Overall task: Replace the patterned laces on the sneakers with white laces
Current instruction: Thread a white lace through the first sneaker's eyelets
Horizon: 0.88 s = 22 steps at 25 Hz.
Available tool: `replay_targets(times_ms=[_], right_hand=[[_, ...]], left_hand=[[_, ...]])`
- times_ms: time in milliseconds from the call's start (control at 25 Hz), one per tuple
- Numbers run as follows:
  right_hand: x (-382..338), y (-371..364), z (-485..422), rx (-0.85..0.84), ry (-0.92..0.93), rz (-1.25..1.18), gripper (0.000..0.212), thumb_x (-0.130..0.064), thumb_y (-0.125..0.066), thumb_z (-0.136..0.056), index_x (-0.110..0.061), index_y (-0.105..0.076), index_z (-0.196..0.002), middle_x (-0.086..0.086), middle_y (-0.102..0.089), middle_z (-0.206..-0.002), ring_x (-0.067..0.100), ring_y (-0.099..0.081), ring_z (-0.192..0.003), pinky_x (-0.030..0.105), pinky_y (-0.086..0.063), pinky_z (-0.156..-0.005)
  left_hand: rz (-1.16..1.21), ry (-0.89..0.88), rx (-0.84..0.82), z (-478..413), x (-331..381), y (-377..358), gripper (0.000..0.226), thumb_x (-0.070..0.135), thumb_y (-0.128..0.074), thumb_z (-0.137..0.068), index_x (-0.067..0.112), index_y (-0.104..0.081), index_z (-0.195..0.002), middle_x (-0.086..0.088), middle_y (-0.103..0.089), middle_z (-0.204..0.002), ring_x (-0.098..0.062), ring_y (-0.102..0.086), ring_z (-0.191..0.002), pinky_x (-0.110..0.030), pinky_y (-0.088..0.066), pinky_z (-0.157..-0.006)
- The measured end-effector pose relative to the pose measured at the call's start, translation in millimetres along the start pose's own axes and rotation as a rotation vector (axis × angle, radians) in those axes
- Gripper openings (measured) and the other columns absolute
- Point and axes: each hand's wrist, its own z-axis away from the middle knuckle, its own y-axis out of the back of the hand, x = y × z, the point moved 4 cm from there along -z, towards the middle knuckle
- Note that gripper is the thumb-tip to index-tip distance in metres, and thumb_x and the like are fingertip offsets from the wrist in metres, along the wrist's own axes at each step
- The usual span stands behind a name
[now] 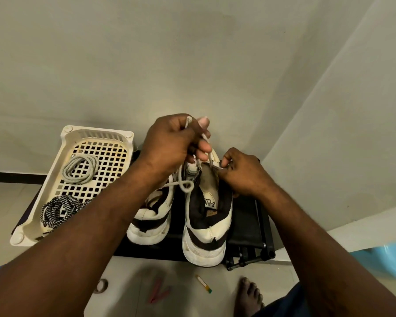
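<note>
Relacing looked under way: the left hand (169, 145) gripped the white lace (186, 186) above the sneaker (207, 227), and the right hand (242, 173) pinched it at an eyelet just below. Next, probably, the tip needed feeding through cleanly. The patterned laces (60, 209) lay left of both hands.

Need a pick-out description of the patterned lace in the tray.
Find the cream perforated plastic tray left of the white-and-black sneakers. At its near end lies a coiled black-and-white zigzag lace. The pale grey coiled lace beyond it is plain.
</note>
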Motion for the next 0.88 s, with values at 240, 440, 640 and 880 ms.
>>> replay_targets(times_ms=[240, 440, 640, 880], right_hand=[[2, 10, -2, 0.072, 0.060, -0.265, 0.021, -0.035, -0.080, -0.084, -0.033, -0.070, -0.102, -0.008, -0.075, -0.097, 0.014, -0.074, -0.088, 0.050, -0.063, -0.083], [-25, 15, 5, -0.078, 0.376, -0.732, 0.026, -0.008, -0.070, -0.097, -0.009, -0.068, -0.123, 0.011, -0.077, -0.101, 0.024, -0.075, -0.098, 0.032, -0.060, -0.087], [10, 30, -14, 0.431, 0.041, -0.437, 0.007, -0.020, -0.068, -0.099, -0.021, -0.075, -0.097, -0.007, -0.074, -0.079, 0.008, -0.070, -0.073, 0.030, -0.054, -0.073], [-13, 14, -1, 0.167, 0.327, -0.291, 0.029, -0.020, -0.078, -0.090, -0.031, -0.073, -0.118, -0.017, -0.072, -0.115, 0.002, -0.066, -0.112, 0.025, -0.053, -0.096]], left_hand=[[-0.162, 0.038, -0.051, 0, -10, 6, 0.016, 0.027, -0.070, -0.098, 0.014, -0.076, -0.091, -0.004, -0.078, -0.080, -0.020, -0.064, -0.049, -0.024, -0.048, -0.049], [-0.217, -0.032, -0.031, -1, -6, 2, 0.005, 0.025, -0.077, -0.093, 0.021, -0.077, -0.096, 0.002, -0.077, -0.086, -0.019, -0.070, -0.053, -0.025, -0.053, -0.051], [-0.119, 0.031, 0.053, -7, -12, 15, 0.007, 0.021, -0.076, -0.094, 0.014, -0.077, -0.095, -0.006, -0.076, -0.078, -0.014, -0.057, -0.045, -0.022, -0.046, -0.047], [-0.252, 0.011, -0.056, -6, -16, 8, 0.012, 0.018, -0.067, -0.100, 0.022, -0.079, -0.100, 0.001, -0.078, -0.088, -0.015, -0.066, -0.052, -0.022, -0.053, -0.056]])
